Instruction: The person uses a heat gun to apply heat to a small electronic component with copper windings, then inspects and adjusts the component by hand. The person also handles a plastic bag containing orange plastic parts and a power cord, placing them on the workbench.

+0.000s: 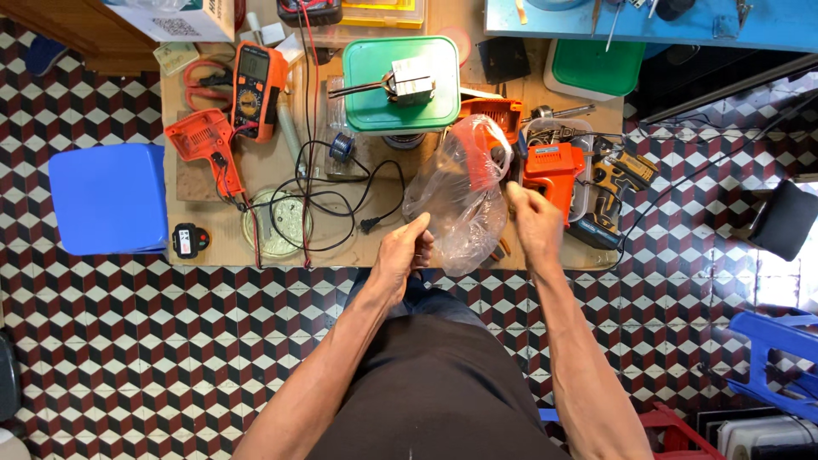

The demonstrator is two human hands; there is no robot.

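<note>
A crumpled clear plastic bag [460, 192] with something orange inside hangs between both hands above the low wooden table [213, 230]. The left hand [402, 251] pinches its lower edge; the right hand [532, 221] grips its right side. Just beyond the right fingers sits an orange drill housing [550, 170]; coiled black cable [328, 204] lies left of the left fingers.

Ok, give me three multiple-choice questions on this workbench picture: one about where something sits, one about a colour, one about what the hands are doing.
1. Where is the metal motor block?
A on the green plastic lid
B on the floor
C on the blue plastic stool

2. What colour is the handheld multimeter?
A blue
B orange
C white

3. What do the left hand and right hand hold?
A scissors
B nothing
C a clear plastic bag

Answers: A, the block rests on the lid; B, its casing is orange; C, both hands grip the bag's edges.
</note>
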